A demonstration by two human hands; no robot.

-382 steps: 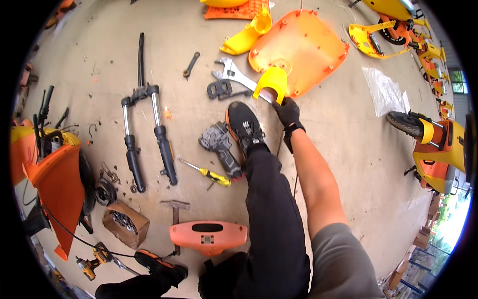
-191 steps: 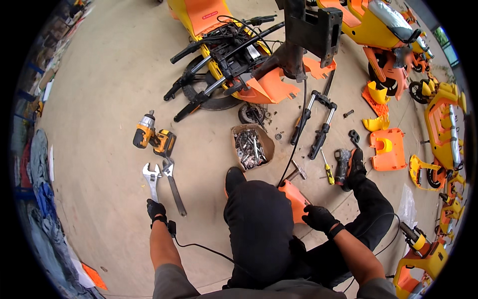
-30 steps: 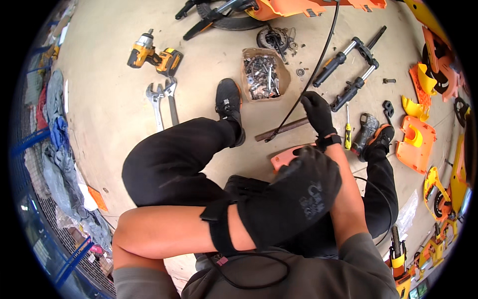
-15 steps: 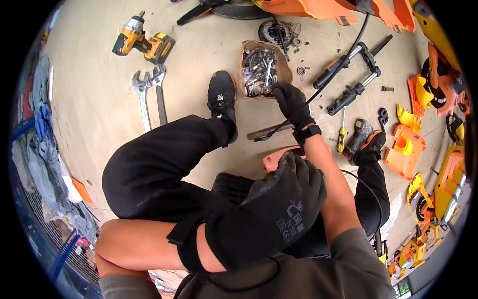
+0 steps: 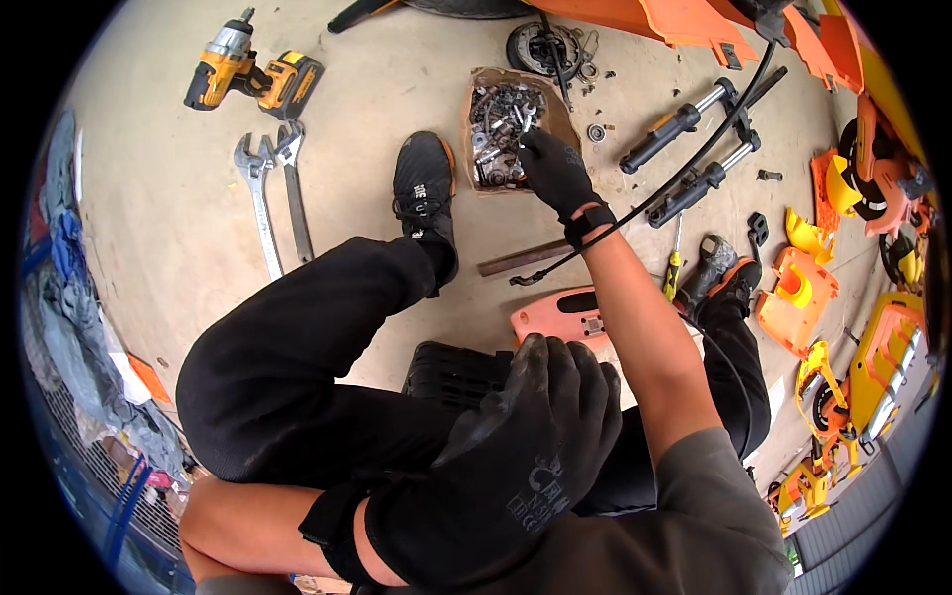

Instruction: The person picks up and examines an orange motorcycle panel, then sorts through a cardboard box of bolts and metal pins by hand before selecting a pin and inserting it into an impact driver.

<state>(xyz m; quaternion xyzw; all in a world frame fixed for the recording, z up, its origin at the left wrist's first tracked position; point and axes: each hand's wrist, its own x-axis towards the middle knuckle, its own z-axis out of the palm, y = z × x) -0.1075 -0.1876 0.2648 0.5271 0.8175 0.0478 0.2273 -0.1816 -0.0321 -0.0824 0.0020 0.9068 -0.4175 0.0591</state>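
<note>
Small metal parts (image 5: pixel 499 134) lie in a messy heap in an open cardboard box (image 5: pixel 560 119) on the floor. Many are too tiny to name, and the ones at the bottom are covered up. The right hand (image 5: pixel 557 171), in a black glove, reaches over the box's near right corner with its fingertips down at the heap. The fingers look close together, but I cannot tell if they pinch anything. The left hand (image 5: pixel 516 456), gloved too, is big and close, with its back to us and its fingers bent side by side. Its palm is hidden, so I cannot tell if it holds something. It also covers part of a black thing with slots (image 5: pixel 456 372).

Near the box is a round part (image 5: pixel 540 48), with a black bar lying across it. A brown bar (image 5: pixel 521 260) goes out of sight behind the right arm, and so does one end of a pink-orange cover (image 5: pixel 557 315). A black cable (image 5: pixel 694 169) runs in front of a fork with two shiny tubes (image 5: pixel 686 139). Orange panels (image 5: pixel 684 30) are cut off at the top.
</note>
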